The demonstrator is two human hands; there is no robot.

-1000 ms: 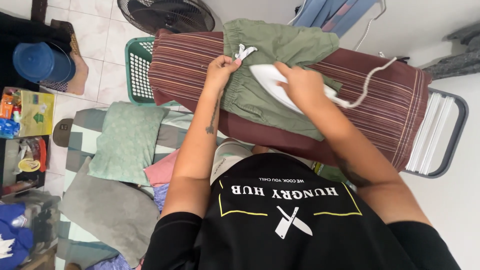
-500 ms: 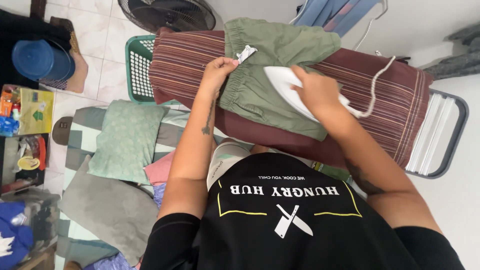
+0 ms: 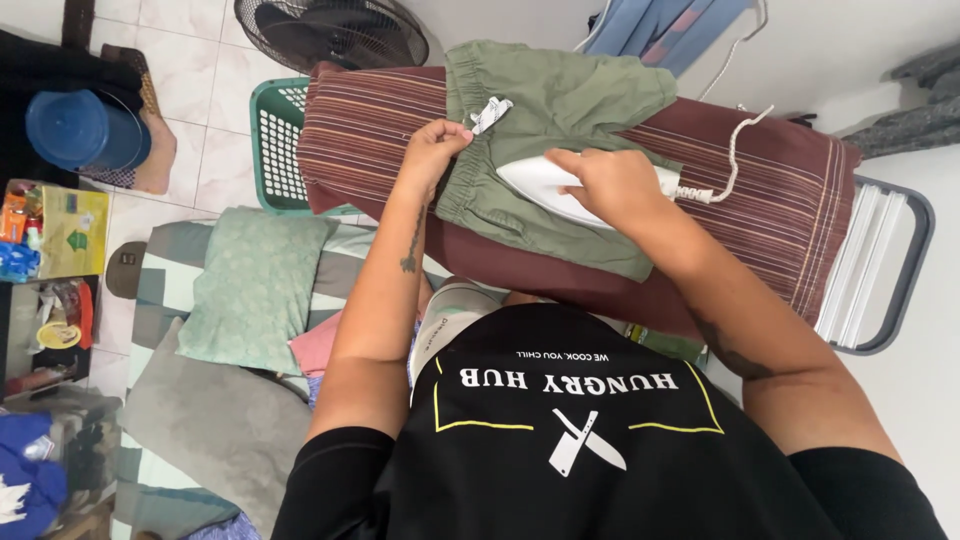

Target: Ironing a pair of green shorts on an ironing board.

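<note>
Olive green shorts (image 3: 560, 95) with a white drawstring lie flat on an ironing board draped in a maroon striped cloth (image 3: 370, 125). My left hand (image 3: 432, 148) pinches the waistband of the shorts at their left edge, beside the drawstring. My right hand (image 3: 612, 185) grips the handle of a white iron (image 3: 535, 180), which rests soleplate-down on the middle of the shorts, its tip pointing left. A braided cord (image 3: 735, 150) runs from the iron's back end toward the right.
A green laundry basket (image 3: 272, 140) and a floor fan (image 3: 335, 30) stand behind the board's left end. To the left lie a green pillow (image 3: 250, 285), a grey cushion (image 3: 215, 420) and a blue bucket (image 3: 75, 128). The board's metal rest (image 3: 880, 265) sticks out right.
The iron slid right across the shorts and has now come back left and slightly down. My left hand has kept its hold on the waistband.
</note>
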